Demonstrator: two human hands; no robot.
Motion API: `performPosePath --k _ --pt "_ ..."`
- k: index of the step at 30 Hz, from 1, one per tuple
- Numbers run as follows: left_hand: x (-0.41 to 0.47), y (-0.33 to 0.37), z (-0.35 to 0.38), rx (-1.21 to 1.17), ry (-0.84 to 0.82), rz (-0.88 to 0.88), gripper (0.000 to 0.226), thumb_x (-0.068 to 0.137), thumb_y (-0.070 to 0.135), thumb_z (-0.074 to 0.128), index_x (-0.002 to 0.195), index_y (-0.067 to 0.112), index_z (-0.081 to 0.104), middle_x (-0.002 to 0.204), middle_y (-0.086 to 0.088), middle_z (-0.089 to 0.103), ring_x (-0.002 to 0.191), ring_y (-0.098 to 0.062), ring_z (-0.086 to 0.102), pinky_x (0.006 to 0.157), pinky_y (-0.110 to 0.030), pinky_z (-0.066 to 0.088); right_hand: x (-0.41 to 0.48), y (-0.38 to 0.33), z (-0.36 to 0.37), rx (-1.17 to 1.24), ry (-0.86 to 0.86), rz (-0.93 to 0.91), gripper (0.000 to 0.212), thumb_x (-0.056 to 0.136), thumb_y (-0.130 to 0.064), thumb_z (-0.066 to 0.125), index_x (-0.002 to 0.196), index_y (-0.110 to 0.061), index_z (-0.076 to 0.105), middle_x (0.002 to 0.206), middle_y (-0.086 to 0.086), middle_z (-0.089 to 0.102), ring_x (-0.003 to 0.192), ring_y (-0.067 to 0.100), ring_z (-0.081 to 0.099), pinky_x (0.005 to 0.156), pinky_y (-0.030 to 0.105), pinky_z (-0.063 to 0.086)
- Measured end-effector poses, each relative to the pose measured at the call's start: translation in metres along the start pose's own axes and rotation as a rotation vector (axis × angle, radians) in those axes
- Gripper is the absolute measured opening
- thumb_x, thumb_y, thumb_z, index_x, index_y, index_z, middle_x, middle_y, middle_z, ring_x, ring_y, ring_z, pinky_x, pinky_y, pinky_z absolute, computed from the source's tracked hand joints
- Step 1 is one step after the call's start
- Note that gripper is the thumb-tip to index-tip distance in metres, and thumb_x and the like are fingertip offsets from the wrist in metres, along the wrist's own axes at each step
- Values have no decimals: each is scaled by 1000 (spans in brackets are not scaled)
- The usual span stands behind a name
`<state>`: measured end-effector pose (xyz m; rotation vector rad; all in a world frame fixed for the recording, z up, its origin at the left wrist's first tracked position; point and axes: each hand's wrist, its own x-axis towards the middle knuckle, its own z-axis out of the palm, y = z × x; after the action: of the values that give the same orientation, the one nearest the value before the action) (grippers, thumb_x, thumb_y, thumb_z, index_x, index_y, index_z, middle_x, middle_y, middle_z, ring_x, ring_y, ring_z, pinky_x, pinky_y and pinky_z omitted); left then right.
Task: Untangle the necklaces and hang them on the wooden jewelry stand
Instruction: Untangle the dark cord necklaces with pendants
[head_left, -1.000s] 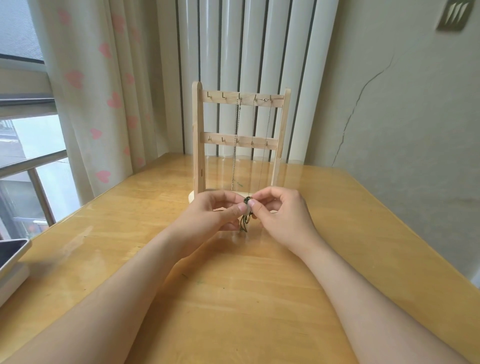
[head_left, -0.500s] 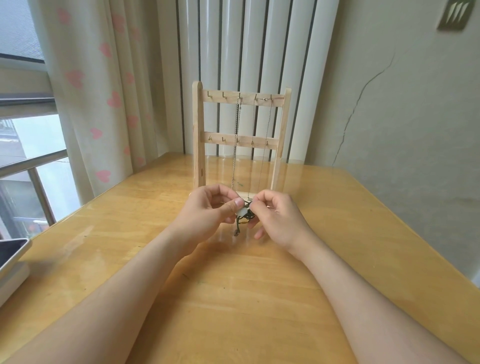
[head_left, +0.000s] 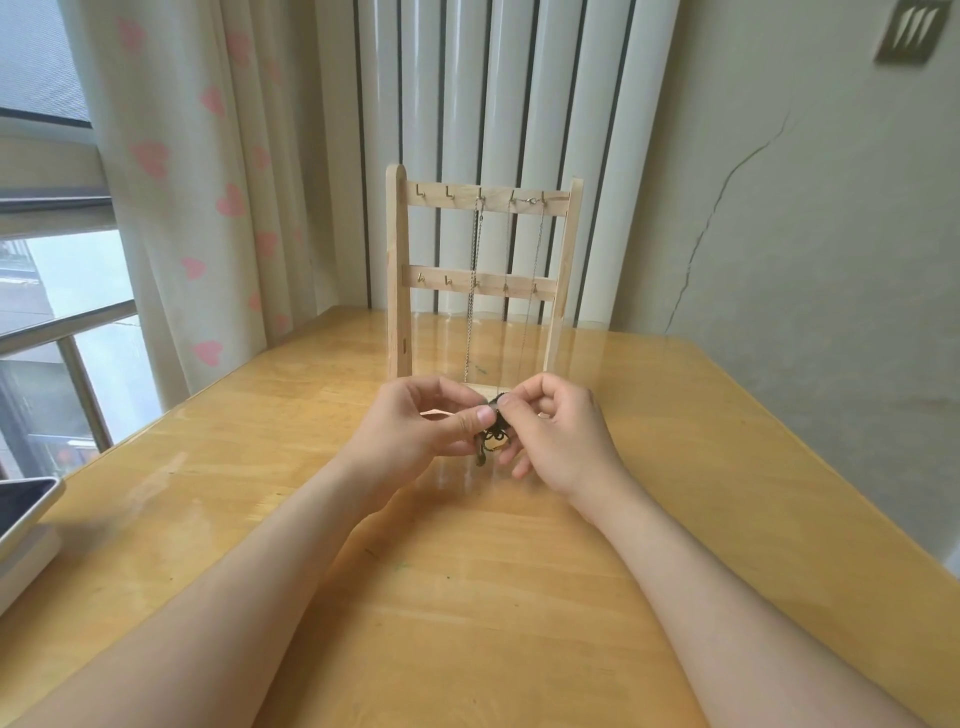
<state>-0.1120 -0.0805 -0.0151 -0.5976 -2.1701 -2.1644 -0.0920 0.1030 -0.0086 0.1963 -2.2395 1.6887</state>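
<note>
A small dark tangled necklace (head_left: 491, 439) hangs between my two hands, just above the table in front of the stand. My left hand (head_left: 415, 428) pinches it with thumb and forefinger from the left. From the right, my right hand (head_left: 558, 434) pinches the same knot at its top. The wooden jewelry stand (head_left: 397, 270) rises behind my hands, with two rails of small hooks. A silver chain (head_left: 474, 291) hangs from a middle top hook, and a thinner chain (head_left: 537, 244) hangs from hooks at the right.
The yellow wooden table (head_left: 467, 597) stretches toward me. A tablet on a white box (head_left: 23, 519) sits at the left edge. Heart-print curtain (head_left: 208, 182) and window are at the left, a grey wall (head_left: 831, 234) at the right.
Both hands have shifted slightly away from me toward the stand's base, keeping their pinch on the tangle. The loops under the fingers hang a little differently.
</note>
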Motion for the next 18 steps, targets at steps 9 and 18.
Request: performPosePath --k 9,18 --pt "2 -7 3 153 -54 -35 16 95 13 78 93 0 69 88 -22 77 83 -33 80 87 -53 66 4 5 -2 29 -47 -26 11 97 -19 71 88 -16 75 84 0 74 77 14 70 63 36 61" --pt "4 -7 6 195 100 16 12 104 14 69 98 6 62 90 -8 74 81 -21 78 88 -48 66 -1 3 -5 137 -102 -4 11 97 -4 73 104 -9 66 80 8 73 77 21 78 55 32 60"
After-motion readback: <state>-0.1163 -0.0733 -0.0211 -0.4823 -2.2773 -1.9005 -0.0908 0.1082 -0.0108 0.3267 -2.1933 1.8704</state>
